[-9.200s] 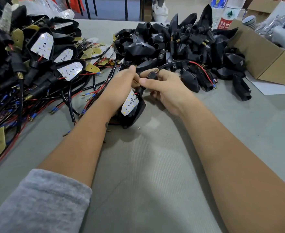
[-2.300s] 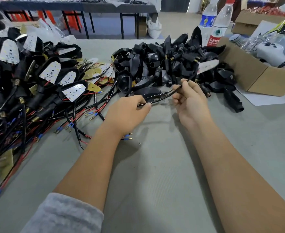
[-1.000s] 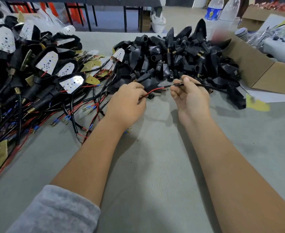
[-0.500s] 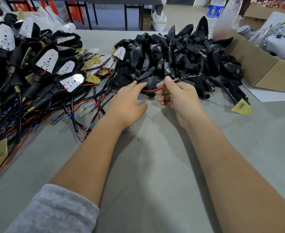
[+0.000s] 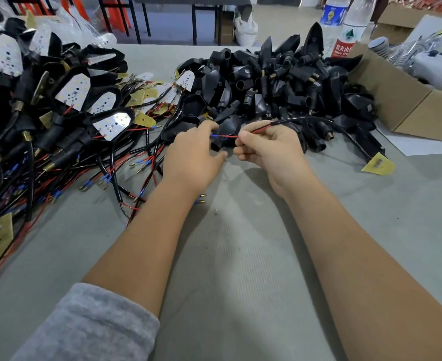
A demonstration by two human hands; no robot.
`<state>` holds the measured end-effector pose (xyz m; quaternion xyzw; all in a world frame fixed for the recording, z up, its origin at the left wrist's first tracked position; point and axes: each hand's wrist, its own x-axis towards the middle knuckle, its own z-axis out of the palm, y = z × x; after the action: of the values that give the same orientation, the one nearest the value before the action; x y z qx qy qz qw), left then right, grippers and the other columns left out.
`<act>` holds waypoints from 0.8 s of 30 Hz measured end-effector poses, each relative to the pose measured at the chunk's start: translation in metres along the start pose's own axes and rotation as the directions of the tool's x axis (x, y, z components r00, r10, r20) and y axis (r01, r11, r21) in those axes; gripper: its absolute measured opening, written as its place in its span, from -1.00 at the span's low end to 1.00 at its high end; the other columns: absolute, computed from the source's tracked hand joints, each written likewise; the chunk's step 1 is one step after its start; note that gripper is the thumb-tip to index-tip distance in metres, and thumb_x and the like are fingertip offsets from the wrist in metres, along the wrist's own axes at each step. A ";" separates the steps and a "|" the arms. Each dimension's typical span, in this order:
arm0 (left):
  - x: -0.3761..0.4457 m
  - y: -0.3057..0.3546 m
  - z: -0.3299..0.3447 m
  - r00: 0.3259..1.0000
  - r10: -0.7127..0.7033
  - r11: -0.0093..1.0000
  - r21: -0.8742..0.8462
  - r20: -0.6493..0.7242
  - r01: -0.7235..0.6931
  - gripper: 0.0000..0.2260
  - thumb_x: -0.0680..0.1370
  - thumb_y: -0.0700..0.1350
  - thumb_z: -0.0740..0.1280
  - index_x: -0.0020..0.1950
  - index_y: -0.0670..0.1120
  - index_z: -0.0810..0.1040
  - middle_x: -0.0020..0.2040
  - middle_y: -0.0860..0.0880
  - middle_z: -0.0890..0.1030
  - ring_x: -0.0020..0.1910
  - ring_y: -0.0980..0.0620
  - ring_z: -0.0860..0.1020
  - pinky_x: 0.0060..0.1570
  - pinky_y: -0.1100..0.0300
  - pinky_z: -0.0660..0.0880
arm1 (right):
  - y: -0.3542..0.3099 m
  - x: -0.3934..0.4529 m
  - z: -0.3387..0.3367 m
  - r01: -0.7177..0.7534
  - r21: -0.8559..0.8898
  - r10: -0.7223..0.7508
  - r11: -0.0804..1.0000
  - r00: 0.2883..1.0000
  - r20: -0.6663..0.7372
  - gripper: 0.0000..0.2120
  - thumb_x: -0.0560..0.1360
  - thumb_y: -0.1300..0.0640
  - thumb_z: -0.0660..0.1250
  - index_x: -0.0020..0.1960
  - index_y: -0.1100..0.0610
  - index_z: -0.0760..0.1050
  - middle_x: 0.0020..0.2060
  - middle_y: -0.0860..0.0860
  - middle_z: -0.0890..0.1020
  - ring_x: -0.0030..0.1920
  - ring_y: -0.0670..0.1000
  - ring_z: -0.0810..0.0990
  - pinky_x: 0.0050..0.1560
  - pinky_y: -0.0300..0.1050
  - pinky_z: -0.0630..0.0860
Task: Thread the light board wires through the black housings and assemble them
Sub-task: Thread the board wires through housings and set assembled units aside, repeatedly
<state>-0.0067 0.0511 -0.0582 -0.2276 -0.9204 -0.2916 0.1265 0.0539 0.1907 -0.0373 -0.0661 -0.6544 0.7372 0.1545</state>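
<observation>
Right hand (image 5: 269, 147) pinches thin red wire (image 5: 256, 130) taut; left hand (image 5: 193, 155) grips rounded black plastic housing (image 5: 227, 134), aligning for threading.

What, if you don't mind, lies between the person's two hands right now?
In the head view, a short stretch of red wire spans from the left hand to the right hand, in front of a black housing.

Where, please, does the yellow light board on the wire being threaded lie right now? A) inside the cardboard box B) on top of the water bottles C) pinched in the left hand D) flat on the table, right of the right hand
D: the yellow light board lies flat on the grey table, at the far end of the black wire whose red lead the right hand pinches.
</observation>
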 end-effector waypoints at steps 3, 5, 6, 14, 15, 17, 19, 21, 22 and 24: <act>0.000 0.000 0.002 0.997 0.082 0.995 -0.060 0.015 -0.081 -0.52 0.55 -0.17 0.33 0.45 0.05 0.33 0.27 -0.11 0.44 0.20 -0.08 0.44 0.03 0.17 0.33 | 0.002 -0.001 0.005 -0.005 -0.116 0.000 0.993 0.999 -0.048 -0.83 0.52 0.37 0.30 -0.19 0.16 0.53 -0.33 0.07 0.61 -0.38 -0.04 0.60 -0.29 -0.20 0.56; 0.002 -0.001 0.003 0.987 0.140 0.989 -0.058 0.081 -0.136 -0.54 0.54 -0.25 0.27 0.42 0.04 0.38 0.28 -0.11 0.45 0.24 -0.11 0.43 0.14 0.07 0.39 | 0.004 0.000 0.008 0.000 -0.176 -0.009 0.984 0.999 -0.052 -0.82 0.51 0.37 0.27 -0.19 0.16 0.53 -0.36 0.05 0.61 -0.40 -0.05 0.59 -0.35 -0.24 0.52; 0.004 -0.001 0.003 0.979 0.158 0.987 0.004 0.127 -0.160 -0.58 0.55 -0.25 0.23 0.39 0.01 0.43 0.27 -0.11 0.48 0.24 -0.15 0.43 0.16 -0.02 0.40 | 0.005 0.000 0.009 0.007 -0.219 -0.016 0.976 0.999 -0.039 -0.82 0.51 0.37 0.26 -0.18 0.18 0.55 -0.37 0.05 0.61 -0.40 -0.06 0.59 -0.36 -0.25 0.52; 0.004 0.003 0.003 0.990 0.108 0.993 0.038 0.096 -0.112 -0.65 0.55 -0.15 0.25 0.33 0.00 0.54 0.19 -0.07 0.57 0.20 -0.13 0.47 0.18 0.02 0.40 | 0.005 0.000 0.012 0.077 -0.278 -0.104 0.957 0.991 -0.083 -0.82 0.60 0.27 0.21 -0.11 0.19 0.54 -0.35 0.02 0.61 -0.41 -0.14 0.57 -0.29 -0.24 0.54; 0.003 0.004 0.001 0.996 0.084 0.996 -0.027 0.043 -0.083 -0.67 0.53 -0.14 0.28 0.28 0.01 0.57 0.15 -0.04 0.60 0.17 -0.07 0.50 0.16 0.09 0.41 | 0.004 0.000 0.012 0.083 -0.254 -0.116 0.964 0.986 -0.118 -0.82 0.62 0.25 0.19 -0.11 0.18 0.52 -0.35 0.01 0.60 -0.42 -0.14 0.55 -0.28 -0.22 0.54; -0.002 0.007 -0.003 0.998 -0.013 0.984 -0.177 -0.058 0.002 -0.75 0.49 -0.10 0.36 0.16 0.05 0.62 0.01 0.07 0.66 0.02 0.07 0.57 0.03 0.21 0.45 | 0.004 0.002 0.011 0.085 -0.240 -0.132 0.967 0.973 -0.188 -0.81 0.65 0.20 0.15 -0.11 0.17 0.45 -0.35 0.02 0.56 -0.45 -0.15 0.52 -0.25 -0.18 0.55; -0.004 0.009 -0.005 0.988 -0.112 0.949 -0.306 -0.108 0.075 -0.87 0.46 -0.05 0.42 0.00 0.10 0.63 -0.19 0.15 0.63 -0.18 0.17 0.58 -0.13 0.24 0.48 | 0.003 0.002 0.010 0.074 -0.230 -0.129 0.970 0.964 -0.232 -0.82 0.65 0.16 0.16 -0.12 0.15 0.41 -0.35 0.00 0.54 -0.46 -0.15 0.50 -0.26 -0.17 0.53; -0.003 0.007 -0.006 0.976 -0.167 0.927 -0.359 -0.139 0.107 -0.96 0.45 -0.01 0.44 -0.15 0.08 0.60 -0.34 0.12 0.56 -0.35 0.17 0.50 -0.30 0.22 0.40 | 0.002 0.002 0.009 0.075 -0.178 -0.117 0.981 0.964 -0.237 -0.85 0.64 0.19 0.20 -0.11 0.14 0.41 -0.34 0.01 0.55 -0.46 -0.14 0.51 -0.30 -0.20 0.52; -0.002 0.006 -0.006 0.972 -0.182 0.918 -0.380 -0.148 0.114 -0.93 0.46 0.00 0.43 -0.19 0.06 0.59 -0.38 0.09 0.53 -0.39 0.13 0.46 -0.34 0.19 0.36 | 0.002 0.002 0.009 0.084 -0.145 -0.116 0.986 0.967 -0.229 -0.86 0.63 0.23 0.22 -0.11 0.13 0.43 -0.34 0.02 0.56 -0.45 -0.12 0.53 -0.30 -0.21 0.52; -0.002 0.006 -0.006 0.967 -0.200 0.894 -0.433 -0.157 0.115 -0.88 0.46 0.00 0.43 -0.24 0.05 0.55 -0.45 0.09 0.47 -0.45 0.10 0.42 -0.41 0.20 0.34 | 0.001 0.001 0.008 0.101 -0.102 -0.120 0.990 0.972 -0.204 -0.87 0.60 0.29 0.24 -0.10 0.14 0.46 -0.31 0.05 0.58 -0.40 -0.08 0.57 -0.26 -0.19 0.56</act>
<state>-0.0009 0.0512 -0.0510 -0.1439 -0.8342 -0.5134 0.1409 0.0498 0.1830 -0.0373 -0.1140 -0.6700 0.6859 0.2602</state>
